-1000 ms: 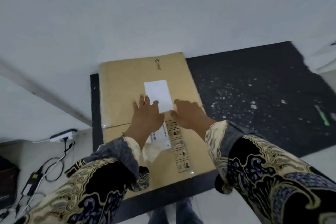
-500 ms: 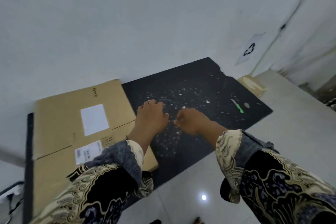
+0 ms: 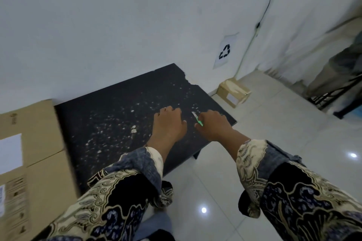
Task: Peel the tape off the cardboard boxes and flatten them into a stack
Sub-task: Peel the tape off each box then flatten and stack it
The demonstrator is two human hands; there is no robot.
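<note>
A flattened brown cardboard box [image 3: 37, 143] with white labels lies on the left end of a low black table [image 3: 109, 115]. My left hand [image 3: 168, 125] rests palm down on the table's right part, fingers relaxed. Just right of it my right hand [image 3: 213, 127] curls round a small green-handled cutter [image 3: 197, 119] whose blade points up and away. A small taped cardboard box [image 3: 233, 92] stands on the floor beyond the table's right corner, against the wall.
White specks and scraps litter the black tabletop. A paper recycling sign [image 3: 225, 51] hangs on the white wall, with a cable running up beside it. Glossy white floor tiles spread to the right; dark furniture legs [image 3: 337, 96] stand at far right.
My view has swung right, off the flattened box. Both hands left that box and moved across to the table's right end, where my right hand has taken hold of the green cutter.
</note>
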